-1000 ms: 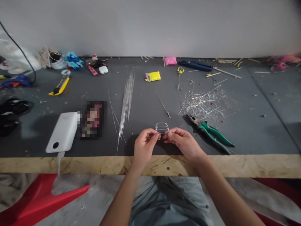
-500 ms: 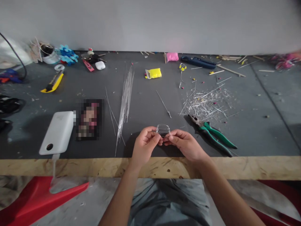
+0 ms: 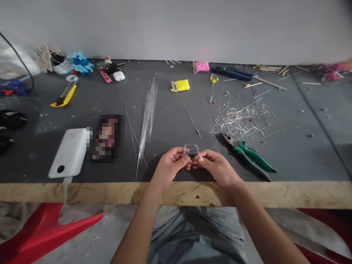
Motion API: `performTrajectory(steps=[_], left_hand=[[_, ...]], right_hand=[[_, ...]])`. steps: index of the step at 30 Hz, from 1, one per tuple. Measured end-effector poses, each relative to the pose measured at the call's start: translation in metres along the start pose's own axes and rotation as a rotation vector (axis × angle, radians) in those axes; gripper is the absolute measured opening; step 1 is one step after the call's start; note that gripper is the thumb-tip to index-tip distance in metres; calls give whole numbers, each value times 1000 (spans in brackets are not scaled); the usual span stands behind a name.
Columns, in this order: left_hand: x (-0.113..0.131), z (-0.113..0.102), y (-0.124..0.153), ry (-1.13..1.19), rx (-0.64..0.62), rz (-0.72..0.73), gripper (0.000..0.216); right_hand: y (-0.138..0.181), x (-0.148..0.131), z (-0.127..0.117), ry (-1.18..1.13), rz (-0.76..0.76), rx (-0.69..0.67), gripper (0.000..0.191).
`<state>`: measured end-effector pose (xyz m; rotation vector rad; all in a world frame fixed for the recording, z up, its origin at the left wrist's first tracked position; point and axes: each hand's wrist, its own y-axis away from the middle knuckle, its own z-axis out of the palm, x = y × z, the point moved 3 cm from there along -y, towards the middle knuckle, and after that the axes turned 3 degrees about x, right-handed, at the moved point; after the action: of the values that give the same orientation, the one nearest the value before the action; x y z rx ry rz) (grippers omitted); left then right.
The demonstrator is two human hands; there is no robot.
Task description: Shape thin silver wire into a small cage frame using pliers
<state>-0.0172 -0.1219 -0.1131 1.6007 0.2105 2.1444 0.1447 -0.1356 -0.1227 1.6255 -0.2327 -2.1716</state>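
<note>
A small bent wire frame (image 3: 191, 147) is held up between my two hands near the table's front edge. My left hand (image 3: 172, 165) pinches its left side between thumb and fingers. On the other side, my right hand (image 3: 216, 164) is closed on the frame's right end. Fingertips of both hands hide its lower part. Beyond them lies a short wire piece with a twisted end (image 3: 197, 131). Pliers with green and black handles (image 3: 249, 156) rest to the right of my right hand. A bundle of straight wires (image 3: 147, 113) lies to the left.
Cut wire scraps (image 3: 242, 117) are scattered behind the pliers. Yellow (image 3: 180, 85) and pink packets (image 3: 202, 66) lie farther back. At left are a white power bank (image 3: 68, 152) with a cable, a blurred-out dark rectangle (image 3: 106, 138) and a yellow utility knife (image 3: 66, 96).
Both hands keep their pinch on the wire frame, with barely any shift. The view has moved slightly; nothing was picked up or let go.
</note>
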Motion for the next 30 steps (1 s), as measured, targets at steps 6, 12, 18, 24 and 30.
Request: performTrajectory(steps=[6,12,18,24,30], left_hand=[[-5,6,4,-99,78,89,13],[-9,7,6,-230,155,128,18],[-8,10,11,-405,308,264,10],[-10,9,11,-398,360,290,11],[-8,8,6,-227,288,243,18]], right_hand=[[2,-4,9,74,-6,96,16],[0,-1,12,152,-11,187,22],[-2,-2,18,216,-9,295,24],[-1,0,21,207,-40,324,27],[0,-2,23,155,-66,255,22]])
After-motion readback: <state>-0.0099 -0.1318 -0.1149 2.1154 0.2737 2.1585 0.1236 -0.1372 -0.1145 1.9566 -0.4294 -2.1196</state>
